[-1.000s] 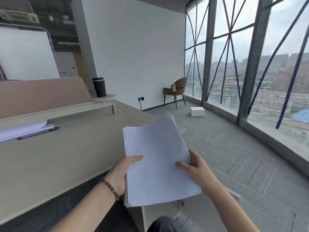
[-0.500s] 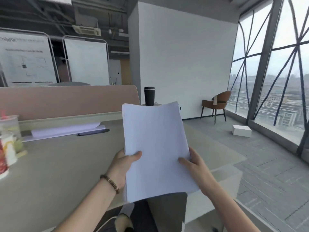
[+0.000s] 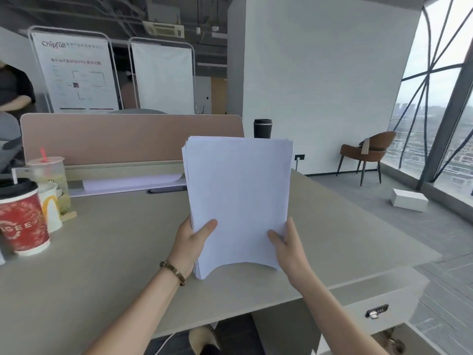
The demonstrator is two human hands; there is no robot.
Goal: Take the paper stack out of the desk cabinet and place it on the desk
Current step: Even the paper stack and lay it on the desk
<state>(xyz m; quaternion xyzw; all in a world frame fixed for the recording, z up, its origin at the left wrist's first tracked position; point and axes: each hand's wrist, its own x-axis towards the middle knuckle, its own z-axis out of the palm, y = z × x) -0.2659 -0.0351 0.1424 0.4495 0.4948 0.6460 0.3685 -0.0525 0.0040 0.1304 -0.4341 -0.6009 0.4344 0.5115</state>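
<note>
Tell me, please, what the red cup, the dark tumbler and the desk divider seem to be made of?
Red cup: likely paper, matte printed wall, black plastic-looking lid.
Dark tumbler: probably coated metal or plastic; matte, opaque, rigid rim.
Desk divider: seemingly fabric or felt over a panel; flat pink, no shine.

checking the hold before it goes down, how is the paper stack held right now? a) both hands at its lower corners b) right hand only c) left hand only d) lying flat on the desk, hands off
a: the left hand and right hand each grip a lower corner of the paper stack, held over the desk.
</note>
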